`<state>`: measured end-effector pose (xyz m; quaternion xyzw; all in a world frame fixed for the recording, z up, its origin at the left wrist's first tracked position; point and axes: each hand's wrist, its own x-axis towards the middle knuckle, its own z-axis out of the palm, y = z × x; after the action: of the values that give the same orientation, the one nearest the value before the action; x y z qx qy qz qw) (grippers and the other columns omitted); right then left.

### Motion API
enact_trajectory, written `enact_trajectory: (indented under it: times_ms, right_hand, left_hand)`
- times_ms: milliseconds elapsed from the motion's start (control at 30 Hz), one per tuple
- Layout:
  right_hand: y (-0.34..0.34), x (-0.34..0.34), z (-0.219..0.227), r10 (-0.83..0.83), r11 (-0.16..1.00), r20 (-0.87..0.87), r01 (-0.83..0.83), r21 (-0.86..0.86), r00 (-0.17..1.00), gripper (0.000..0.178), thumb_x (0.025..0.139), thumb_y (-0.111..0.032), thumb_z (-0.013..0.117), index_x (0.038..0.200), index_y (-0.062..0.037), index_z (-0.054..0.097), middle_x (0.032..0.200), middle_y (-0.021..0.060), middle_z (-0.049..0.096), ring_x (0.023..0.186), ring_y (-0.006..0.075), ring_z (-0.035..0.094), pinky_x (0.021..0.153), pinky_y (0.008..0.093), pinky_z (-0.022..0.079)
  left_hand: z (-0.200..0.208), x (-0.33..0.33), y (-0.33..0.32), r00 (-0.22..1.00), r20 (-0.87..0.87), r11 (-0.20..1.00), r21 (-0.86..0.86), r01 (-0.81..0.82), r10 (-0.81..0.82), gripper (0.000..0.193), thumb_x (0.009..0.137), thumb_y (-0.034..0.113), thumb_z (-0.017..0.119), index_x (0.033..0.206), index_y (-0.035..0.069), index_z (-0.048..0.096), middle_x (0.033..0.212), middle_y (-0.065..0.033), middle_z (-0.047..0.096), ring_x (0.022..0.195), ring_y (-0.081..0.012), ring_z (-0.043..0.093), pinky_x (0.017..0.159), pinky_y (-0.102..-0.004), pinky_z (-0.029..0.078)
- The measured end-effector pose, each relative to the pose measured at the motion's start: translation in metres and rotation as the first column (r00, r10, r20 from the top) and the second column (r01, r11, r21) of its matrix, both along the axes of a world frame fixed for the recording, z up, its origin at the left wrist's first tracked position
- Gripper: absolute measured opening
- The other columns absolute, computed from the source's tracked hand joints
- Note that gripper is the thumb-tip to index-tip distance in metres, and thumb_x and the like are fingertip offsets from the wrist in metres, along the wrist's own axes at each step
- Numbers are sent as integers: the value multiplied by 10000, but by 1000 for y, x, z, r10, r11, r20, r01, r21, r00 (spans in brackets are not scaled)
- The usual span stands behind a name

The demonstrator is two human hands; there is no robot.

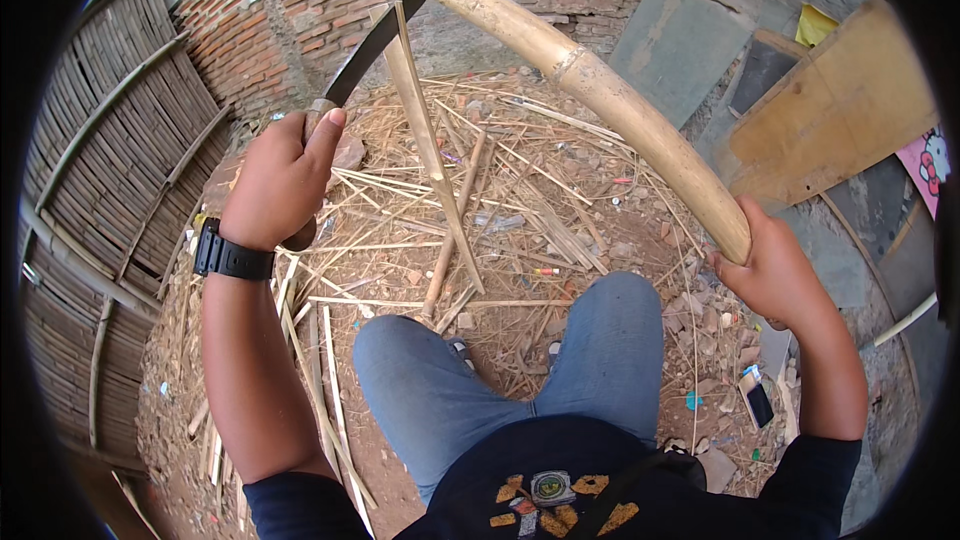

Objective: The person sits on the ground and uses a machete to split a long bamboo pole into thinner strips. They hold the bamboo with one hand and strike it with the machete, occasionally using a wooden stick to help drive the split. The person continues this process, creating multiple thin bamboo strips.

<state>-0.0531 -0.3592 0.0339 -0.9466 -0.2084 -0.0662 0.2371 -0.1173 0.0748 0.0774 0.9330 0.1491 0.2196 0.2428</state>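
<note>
My left hand (285, 175), with a black watch on its wrist, is closed around the handle of a knife with a long dark blade (362, 62). The blade slants up and right, its tip close to the underside of a thick, pale bamboo pole (620, 100). Whether the tip touches the pole, I cannot tell. At the pole's near end, my right hand (770, 265) grips it, and the pole runs up and left past the top edge. A split bamboo stake (422, 125) stands at a slant below, its top end crossing the blade.
Split bamboo strips (540, 210) and rubble litter the ground. A woven bamboo wall (110, 170) stands left, a brick wall (460, 10) ahead. Boards (830, 105) lean at the right. A small white-and-dark pack (757, 398) lies beneath my right forearm.
</note>
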Motion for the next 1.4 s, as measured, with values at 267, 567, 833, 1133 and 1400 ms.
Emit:
enact_trajectory:
  times_ms: [267, 567, 833, 1133, 1400]
  right_hand:
    - [-7, 2, -39, 78, 941, -153, -22, 337, 985, 452, 762, -131, 783, 1129, 21, 569, 862, 106, 627, 774, 167, 595, 705, 324, 488]
    - [4, 16, 29, -228, 803, 211, 61, 593, 951, 548, 830, -209, 770, 1258, 31, 526, 945, 50, 616, 826, 155, 583, 763, 319, 489]
    - [-2, 17, 9, -47, 996, 323, 70, -61, 945, 469, 785, -128, 725, 1184, 12, 522, 867, 196, 652, 779, 360, 658, 698, 444, 509]
    - [-9, 18, -22, -7, 1000, -26, 7, 14, 1000, 432, 761, -106, 747, 1141, -11, 565, 784, 191, 643, 726, 290, 666, 660, 416, 509]
    - [-16, 17, -23, -34, 885, 173, -51, 463, 984, 484, 783, -157, 788, 1169, 25, 560, 876, 30, 604, 695, 94, 538, 595, 252, 465]
  left_hand:
    - [-9, 6, 5, 999, 31, 998, 62, 20, -21, 454, 1012, 431, 522, 859, 5, 559, 626, -25, 533, 453, -97, 497, 425, -276, 412]
    - [-6, 0, 3, 996, 83, 998, -39, 47, -43, 456, 1006, 403, 537, 838, -21, 550, 591, -78, 525, 469, -166, 509, 475, -335, 424]
    - [-8, 3, -3, 991, 69, 994, 20, 110, -111, 451, 1013, 430, 523, 836, 15, 536, 630, -16, 515, 461, -93, 482, 435, -276, 406]
    - [-14, 5, 6, 999, -20, 990, 137, 45, -42, 465, 1007, 409, 530, 800, -7, 543, 611, -56, 560, 448, -132, 524, 448, -307, 434]
    - [-17, 3, -6, 998, -12, 995, 72, 67, -67, 500, 981, 410, 561, 815, -61, 578, 645, -220, 572, 599, -355, 568, 598, -439, 452]
